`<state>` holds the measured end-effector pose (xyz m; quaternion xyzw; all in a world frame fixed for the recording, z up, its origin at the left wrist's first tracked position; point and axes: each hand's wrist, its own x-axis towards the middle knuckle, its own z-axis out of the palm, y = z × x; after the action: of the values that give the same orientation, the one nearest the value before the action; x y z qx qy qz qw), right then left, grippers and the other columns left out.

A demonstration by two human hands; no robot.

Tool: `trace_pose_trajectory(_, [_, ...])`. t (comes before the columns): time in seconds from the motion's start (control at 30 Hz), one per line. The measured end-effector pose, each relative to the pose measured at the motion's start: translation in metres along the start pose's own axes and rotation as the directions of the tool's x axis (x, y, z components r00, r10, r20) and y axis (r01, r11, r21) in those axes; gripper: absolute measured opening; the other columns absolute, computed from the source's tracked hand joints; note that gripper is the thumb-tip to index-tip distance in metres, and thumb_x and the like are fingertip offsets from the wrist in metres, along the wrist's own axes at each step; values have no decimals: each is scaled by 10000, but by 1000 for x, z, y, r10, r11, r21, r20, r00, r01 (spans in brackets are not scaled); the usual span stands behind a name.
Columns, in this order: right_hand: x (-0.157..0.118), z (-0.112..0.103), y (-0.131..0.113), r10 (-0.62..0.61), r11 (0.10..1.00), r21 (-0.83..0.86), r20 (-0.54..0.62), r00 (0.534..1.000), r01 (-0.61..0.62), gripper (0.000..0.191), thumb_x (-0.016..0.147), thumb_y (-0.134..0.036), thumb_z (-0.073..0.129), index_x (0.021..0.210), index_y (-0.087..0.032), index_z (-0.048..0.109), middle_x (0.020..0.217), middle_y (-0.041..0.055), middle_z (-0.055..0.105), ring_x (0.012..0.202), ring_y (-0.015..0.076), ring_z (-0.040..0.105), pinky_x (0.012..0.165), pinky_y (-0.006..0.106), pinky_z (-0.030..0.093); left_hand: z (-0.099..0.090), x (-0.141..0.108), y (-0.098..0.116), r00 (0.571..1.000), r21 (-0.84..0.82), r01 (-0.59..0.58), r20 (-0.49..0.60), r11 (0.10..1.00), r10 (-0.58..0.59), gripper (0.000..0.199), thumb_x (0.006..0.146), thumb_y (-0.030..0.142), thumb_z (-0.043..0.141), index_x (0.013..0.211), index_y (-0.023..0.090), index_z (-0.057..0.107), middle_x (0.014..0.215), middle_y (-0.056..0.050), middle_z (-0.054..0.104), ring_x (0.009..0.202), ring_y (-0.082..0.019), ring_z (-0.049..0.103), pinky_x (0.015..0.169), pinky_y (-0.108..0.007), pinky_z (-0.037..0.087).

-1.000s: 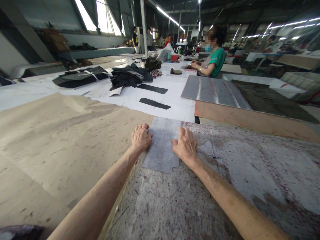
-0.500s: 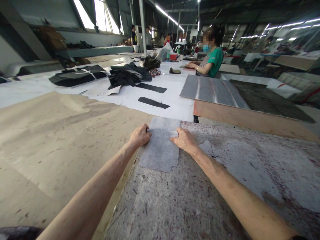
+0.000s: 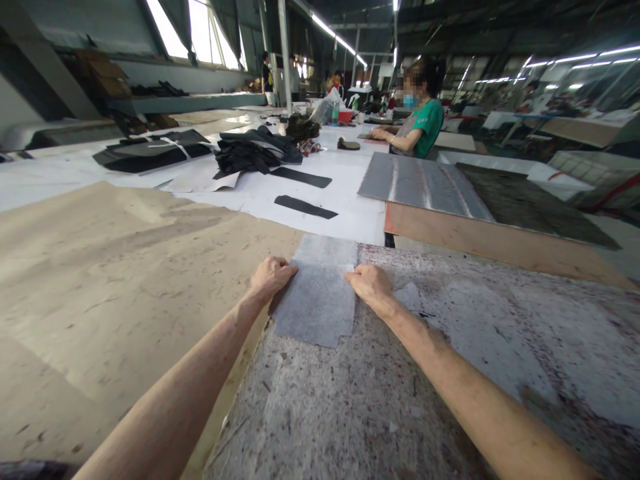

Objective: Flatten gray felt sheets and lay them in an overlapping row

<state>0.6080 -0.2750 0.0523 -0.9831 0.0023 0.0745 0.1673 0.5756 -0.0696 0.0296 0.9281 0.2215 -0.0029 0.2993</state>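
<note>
A thin, light grey fabric-like sheet (image 3: pixel 320 303) lies flat at the corner of a speckled board (image 3: pixel 310 407). A faint pale line crosses the sheet between my hands, and its near edge is uneven. My left hand (image 3: pixel 274 275) is closed at the sheet's left edge, thumb pointing inward onto it. On the opposite edge my right hand (image 3: pixel 369 281) is closed too, its fingers pinched at a small white bit of the edge. The undersides of both hands are hidden.
Brown paper (image 3: pixel 125 287) covers the table at left. Two black strips (image 3: pixel 306 207) and a heap of black pieces (image 3: pixel 255 148) lie beyond on white. A grey panel (image 3: pixel 425 183) rests at right. Behind it, a person in a green top (image 3: pixel 429 127) works at the table.
Both hands have drawn slightly outward and nearer to me, from over the sheet to its side edges. The sheet lies almost where it was. The view has shifted slightly.
</note>
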Motion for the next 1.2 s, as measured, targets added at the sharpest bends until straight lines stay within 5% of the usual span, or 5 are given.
trace_pose_trajectory(0.6, [1,4,-2,16,1000,1,-3,1000,-16,243,739,-347,516,820,-211,700,835,65,688,825,233,635,605,262,413,2,-7,4,999,91,-12,-49,996,17,207,718,392,467,665,232,588,740,-34,647,772,-232,602,554,-274,386])
trace_pose_trajectory(0.83, [-9,11,-1,-53,998,-36,-136,989,48,301,797,-319,524,1022,-139,607,973,115,631,909,235,593,700,289,431,11,-23,12,973,184,-19,-225,983,60,335,790,339,472,1088,197,528,1119,-129,584,1048,-282,520,807,-378,407])
trace_pose_trajectory(0.97, [-15,18,5,-240,971,-85,-297,924,225,367,806,-261,549,1163,-183,512,1149,108,521,975,206,535,707,269,428,12,-32,8,944,263,-195,-210,945,253,250,829,253,453,1051,257,568,1153,-66,578,1101,-247,466,913,-375,337])
trace_pose_trajectory(1.07, [-16,26,9,-435,901,-136,-292,852,413,302,836,-155,472,1123,-218,540,1133,67,532,992,180,514,724,248,413,11,-33,3,939,270,-252,-166,929,303,208,850,271,432,942,266,618,1079,-47,610,1063,-239,490,901,-367,346])
trace_pose_trajectory(1.2, [-14,30,10,-403,915,-109,-261,877,388,225,859,-169,436,1028,-192,583,1050,65,580,951,177,535,731,249,400,9,-27,2,948,238,-236,-157,942,277,212,833,255,447,975,249,605,1097,-60,600,1058,-227,505,889,-344,368])
